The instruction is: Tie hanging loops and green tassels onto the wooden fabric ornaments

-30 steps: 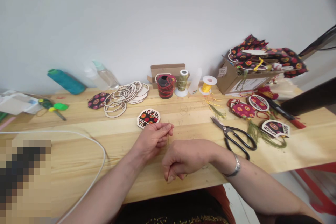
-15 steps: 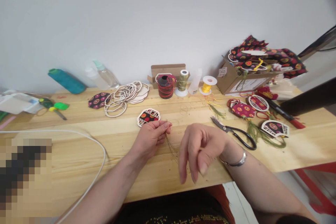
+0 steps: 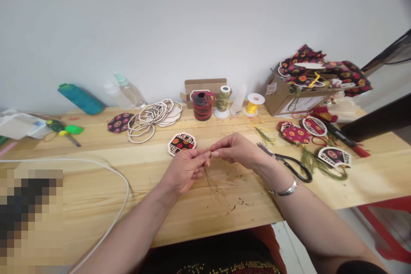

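A pale wall (image 3: 160, 21) is rising behind the wooden counter (image 3: 80, 192). Your left hand's (image 3: 180, 172) fingers are pinching fine olive threads (image 3: 210, 183), loose ends trailing below; your right hand's (image 3: 239, 153) fingers are pinching narrowly at the same spot, apparently on those strands. Either pinch loosening could be letting them slip; the splayed ends could be tangling. Right of your fingers, a cardboard box (image 3: 276, 99) is overflowing with patterned fabric (image 3: 305, 56) and a wood-framed ornament (image 3: 302, 80). Beyond them, a small carton (image 3: 205, 81) is standing behind the red-and-black spool (image 3: 202, 110); its contents are partly hiding.
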Demonstrator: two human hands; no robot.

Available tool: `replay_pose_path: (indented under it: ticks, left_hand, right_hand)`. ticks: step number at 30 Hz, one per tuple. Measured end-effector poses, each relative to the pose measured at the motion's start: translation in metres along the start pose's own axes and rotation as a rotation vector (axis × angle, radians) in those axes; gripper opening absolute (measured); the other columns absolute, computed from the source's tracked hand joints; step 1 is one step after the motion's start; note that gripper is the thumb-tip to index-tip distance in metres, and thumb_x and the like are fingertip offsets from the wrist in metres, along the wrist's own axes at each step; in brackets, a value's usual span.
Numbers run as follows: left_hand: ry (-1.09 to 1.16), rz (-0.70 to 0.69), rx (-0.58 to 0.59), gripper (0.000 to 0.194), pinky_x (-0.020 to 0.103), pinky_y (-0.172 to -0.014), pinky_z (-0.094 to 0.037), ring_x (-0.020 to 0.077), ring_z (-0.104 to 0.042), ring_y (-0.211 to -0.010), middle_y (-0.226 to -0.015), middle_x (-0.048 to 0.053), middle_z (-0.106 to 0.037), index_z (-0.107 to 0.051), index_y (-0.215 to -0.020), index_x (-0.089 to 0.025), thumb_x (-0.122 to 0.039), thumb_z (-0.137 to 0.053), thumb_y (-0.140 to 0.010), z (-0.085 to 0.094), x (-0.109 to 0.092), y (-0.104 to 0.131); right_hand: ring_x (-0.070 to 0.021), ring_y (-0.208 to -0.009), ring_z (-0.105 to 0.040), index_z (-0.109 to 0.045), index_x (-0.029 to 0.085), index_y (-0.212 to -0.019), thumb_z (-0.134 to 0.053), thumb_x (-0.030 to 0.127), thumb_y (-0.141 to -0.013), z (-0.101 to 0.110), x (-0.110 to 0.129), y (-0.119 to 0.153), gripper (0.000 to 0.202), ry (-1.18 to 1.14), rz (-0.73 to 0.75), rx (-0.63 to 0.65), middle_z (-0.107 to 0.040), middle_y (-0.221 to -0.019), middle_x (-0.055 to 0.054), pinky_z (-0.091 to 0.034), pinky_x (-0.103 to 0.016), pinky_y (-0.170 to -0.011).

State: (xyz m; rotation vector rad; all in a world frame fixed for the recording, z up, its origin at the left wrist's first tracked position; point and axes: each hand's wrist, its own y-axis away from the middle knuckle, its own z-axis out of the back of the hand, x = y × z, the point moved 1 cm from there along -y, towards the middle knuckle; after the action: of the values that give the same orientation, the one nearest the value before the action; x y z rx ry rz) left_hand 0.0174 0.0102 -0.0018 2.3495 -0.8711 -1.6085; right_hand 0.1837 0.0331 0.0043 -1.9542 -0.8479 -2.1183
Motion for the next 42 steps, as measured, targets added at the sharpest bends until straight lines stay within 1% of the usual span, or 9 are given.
replay_pose_path:
  ticks: [3,7,12,18,24,27,31,36,42]
  left_hand:
    - [-0.002,0.020,0.027,0.022,0.014,-0.037,-0.011,-0.0028,-0.025,-0.036,-0.054,-0.003,-0.053,-0.064,-0.068,-0.009,-0.028,-0.076,-0.064,0.002,0.000,0.001]
    - [-0.003,0.062,0.061,0.020,0.014,-0.037,-0.011,-0.0029,-0.024,-0.036,-0.054,-0.003,-0.052,-0.064,-0.068,-0.009,-0.025,-0.076,-0.065,0.003,0.001,0.001]
    - [-0.017,0.083,0.096,0.021,0.015,-0.037,-0.011,-0.0025,-0.023,-0.037,-0.055,-0.002,-0.052,-0.064,-0.068,-0.009,-0.026,-0.075,-0.065,0.002,0.001,0.002]
    - [-0.018,0.086,0.111,0.021,0.015,-0.038,-0.010,-0.0026,-0.023,-0.037,-0.055,-0.002,-0.053,-0.062,-0.065,-0.010,-0.025,-0.075,-0.065,0.003,0.001,0.002]
    - [-0.037,0.085,0.131,0.018,0.015,-0.037,-0.009,-0.0023,-0.022,-0.037,-0.055,-0.002,-0.052,-0.064,-0.070,-0.010,-0.025,-0.073,-0.067,0.003,0.004,0.003]
    - [-0.030,0.087,0.125,0.017,0.015,-0.037,-0.008,-0.0023,-0.022,-0.037,-0.054,-0.002,-0.052,-0.065,-0.070,-0.010,-0.024,-0.074,-0.065,0.002,0.003,0.003]
    - [-0.001,0.074,0.119,0.016,0.014,-0.037,-0.009,-0.0026,-0.022,-0.037,-0.054,-0.002,-0.053,-0.066,-0.068,-0.010,-0.024,-0.074,-0.066,0.000,0.002,0.003]
    - [0.050,0.060,0.134,0.015,0.013,-0.037,-0.011,-0.0031,-0.025,-0.037,-0.058,0.001,-0.057,-0.068,-0.070,-0.010,-0.024,-0.073,-0.069,0.001,0.003,0.003]
    - [0.149,0.075,0.139,0.019,0.011,-0.037,-0.017,-0.0013,-0.032,-0.039,-0.062,0.005,-0.061,-0.069,-0.076,-0.009,-0.027,-0.069,-0.073,0.002,0.002,0.002]
  right_hand:
    - [-0.0030,-0.046,-0.029,-0.071,0.012,-0.089,-0.073,0.032,-0.066,0.001,-0.002,-0.002,0.031,-0.085,-0.003,0.030,-0.053,-0.056,0.004,-0.018,-0.021,-0.043]
    - [-0.0028,-0.047,-0.029,-0.071,0.015,-0.092,-0.074,0.030,-0.065,0.002,-0.003,-0.002,0.031,-0.182,0.010,0.103,-0.061,-0.063,0.002,-0.016,-0.021,-0.043]
    - [-0.0033,-0.047,-0.032,-0.071,0.016,-0.091,-0.073,0.026,-0.065,0.001,-0.004,-0.003,0.028,-0.242,0.013,0.161,-0.067,-0.067,-0.001,-0.017,-0.021,-0.044]
    - [-0.0037,-0.046,-0.036,-0.072,0.015,-0.085,-0.073,0.025,-0.066,-0.001,-0.004,-0.002,0.022,-0.266,-0.002,0.128,-0.065,-0.061,0.001,-0.018,-0.021,-0.043]
    - [-0.0038,-0.046,-0.039,-0.068,0.013,-0.072,-0.075,0.028,-0.063,-0.003,-0.005,-0.003,0.018,-0.268,-0.023,0.052,-0.059,-0.054,0.003,-0.019,-0.020,-0.042]
    - [-0.0048,-0.047,-0.041,-0.066,0.013,-0.069,-0.074,0.030,-0.063,-0.005,-0.005,-0.004,0.020,-0.245,0.007,0.043,-0.060,-0.055,0.002,-0.021,-0.020,-0.042]
    - [-0.0045,-0.046,-0.038,-0.063,0.013,-0.063,-0.071,0.033,-0.066,-0.007,-0.002,-0.004,0.022,-0.159,0.065,0.028,-0.057,-0.053,0.003,-0.024,-0.020,-0.045]
    - [-0.0045,-0.046,-0.034,-0.062,0.013,-0.065,-0.066,0.035,-0.071,-0.008,0.001,-0.001,0.024,-0.094,0.123,0.021,-0.056,-0.051,0.004,-0.023,-0.021,-0.046]
    - [-0.0070,-0.052,-0.044,-0.060,0.013,-0.065,-0.062,0.036,-0.074,-0.009,0.004,0.000,0.025,-0.080,0.145,0.012,-0.061,-0.055,0.001,-0.027,-0.021,-0.050]
